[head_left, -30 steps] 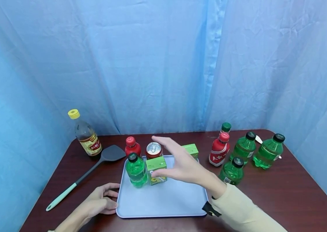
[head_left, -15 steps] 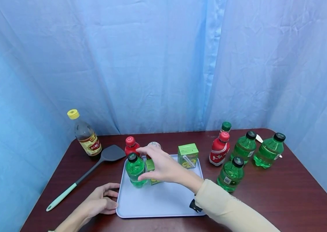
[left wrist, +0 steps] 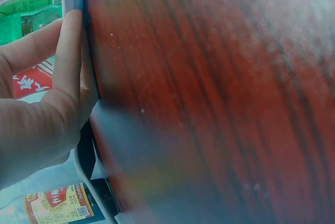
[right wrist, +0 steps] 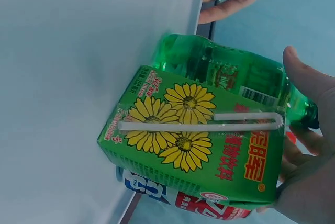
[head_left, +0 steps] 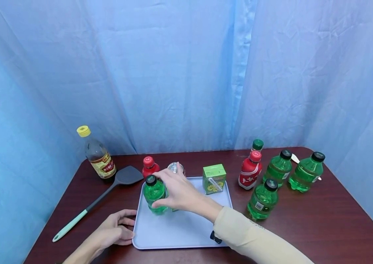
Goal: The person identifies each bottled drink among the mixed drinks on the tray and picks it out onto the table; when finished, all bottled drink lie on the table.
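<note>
A pale tray (head_left: pixel 180 231) lies on the table. My left hand (head_left: pixel 115 229) rests at its left edge, fingertips touching the rim, as the left wrist view also shows. On the tray's left part stands a green bottle (head_left: pixel 154 194) with a black cap. My right hand (head_left: pixel 181 192) is spread around its right side, thumb in front and fingers behind; a firm grip is not visible. Beside the bottle, a green drink carton (right wrist: pixel 193 135) with a straw is mostly hidden by this hand in the head view. A drink can (head_left: pixel 174 167) and a red-capped bottle (head_left: pixel 149 167) stand behind.
Another green carton (head_left: pixel 214 179) stands on the tray's back right. Right of the tray are several bottles, including a red bottle (head_left: pixel 250 170) and a green bottle (head_left: pixel 263 200). To the left lie a spatula (head_left: pixel 107 190) and a yellow-capped sauce bottle (head_left: pixel 100 156).
My right hand has moved left from above the near carton to the green bottle on the tray, uncovering the back-right carton. My left hand has stayed at the tray's edge.
</note>
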{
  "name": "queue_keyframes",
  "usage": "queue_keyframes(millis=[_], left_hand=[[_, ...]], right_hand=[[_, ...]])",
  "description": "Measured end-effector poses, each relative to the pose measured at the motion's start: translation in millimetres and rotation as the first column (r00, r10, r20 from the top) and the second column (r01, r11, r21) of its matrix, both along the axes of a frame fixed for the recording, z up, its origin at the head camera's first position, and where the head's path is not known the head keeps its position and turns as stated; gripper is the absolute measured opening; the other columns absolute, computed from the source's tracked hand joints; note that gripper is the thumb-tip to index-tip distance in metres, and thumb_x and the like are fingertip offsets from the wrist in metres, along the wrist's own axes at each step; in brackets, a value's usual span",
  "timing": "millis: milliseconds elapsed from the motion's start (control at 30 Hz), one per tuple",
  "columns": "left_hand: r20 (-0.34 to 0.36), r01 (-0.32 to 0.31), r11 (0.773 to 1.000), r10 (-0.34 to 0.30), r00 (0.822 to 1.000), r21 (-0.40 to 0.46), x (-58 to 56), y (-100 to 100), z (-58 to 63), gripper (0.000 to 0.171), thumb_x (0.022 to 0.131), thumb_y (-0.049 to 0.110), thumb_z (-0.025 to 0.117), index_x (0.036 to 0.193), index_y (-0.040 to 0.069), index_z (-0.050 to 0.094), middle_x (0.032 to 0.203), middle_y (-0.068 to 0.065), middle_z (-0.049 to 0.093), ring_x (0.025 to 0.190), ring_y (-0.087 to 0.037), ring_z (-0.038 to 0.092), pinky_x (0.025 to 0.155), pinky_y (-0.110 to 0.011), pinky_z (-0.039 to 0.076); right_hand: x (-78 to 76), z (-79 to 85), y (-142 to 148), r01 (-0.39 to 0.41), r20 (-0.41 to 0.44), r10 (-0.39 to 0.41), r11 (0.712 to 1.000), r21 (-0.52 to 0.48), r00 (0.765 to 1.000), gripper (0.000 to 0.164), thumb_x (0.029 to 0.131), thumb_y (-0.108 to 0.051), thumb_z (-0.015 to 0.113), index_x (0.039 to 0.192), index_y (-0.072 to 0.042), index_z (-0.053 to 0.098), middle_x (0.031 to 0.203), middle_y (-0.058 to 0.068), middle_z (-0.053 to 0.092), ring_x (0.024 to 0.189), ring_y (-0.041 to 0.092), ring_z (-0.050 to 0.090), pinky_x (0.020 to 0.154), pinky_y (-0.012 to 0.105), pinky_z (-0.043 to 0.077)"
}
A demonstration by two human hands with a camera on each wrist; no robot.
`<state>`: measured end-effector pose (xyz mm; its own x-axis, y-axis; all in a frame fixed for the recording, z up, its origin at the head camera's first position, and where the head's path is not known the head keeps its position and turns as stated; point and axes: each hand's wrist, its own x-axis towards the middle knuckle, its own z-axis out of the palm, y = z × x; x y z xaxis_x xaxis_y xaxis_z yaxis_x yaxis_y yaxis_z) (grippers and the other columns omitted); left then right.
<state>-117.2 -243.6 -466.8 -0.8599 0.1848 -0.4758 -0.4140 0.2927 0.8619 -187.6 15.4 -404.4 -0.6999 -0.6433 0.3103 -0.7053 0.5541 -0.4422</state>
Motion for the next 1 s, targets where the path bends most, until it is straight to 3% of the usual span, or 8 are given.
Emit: queue_keyframes(millis=[200,1000], left_hand=[[-0.001,-0.002,1.000,0.002,1.000,0.005,0.6,-1.2,-1.3,0.072,0.080,-0.008,0.067,0.147,-0.008,0.039,0.113,-0.020,0.057,0.087,-0.025,0.064,0.073,-0.044,0.060],[-0.009,0.008,1.000,-0.008,1.000,0.026,0.0,-2.0,-4.5,0.074,0.080,-0.008,0.067,0.148,-0.009,0.038,0.113,-0.020,0.057,0.088,-0.025,0.064,0.073,-0.045,0.060]], right_hand=[[1.6,-6.8,-3.7,0.015,-0.054,-0.011,0.997,0.074,0.998,0.085,0.076,-0.046,0.088,0.144,-0.014,0.050,0.133,-0.001,0.059,0.127,0.013,0.053,0.121,0.059,0.004],[1.7,-11.2,-2.5,0.039,-0.067,-0.036,0.998,0.047,0.997,0.083,0.076,-0.046,0.088,0.144,-0.013,0.052,0.131,-0.002,0.063,0.125,0.012,0.055,0.122,0.055,0.007]])
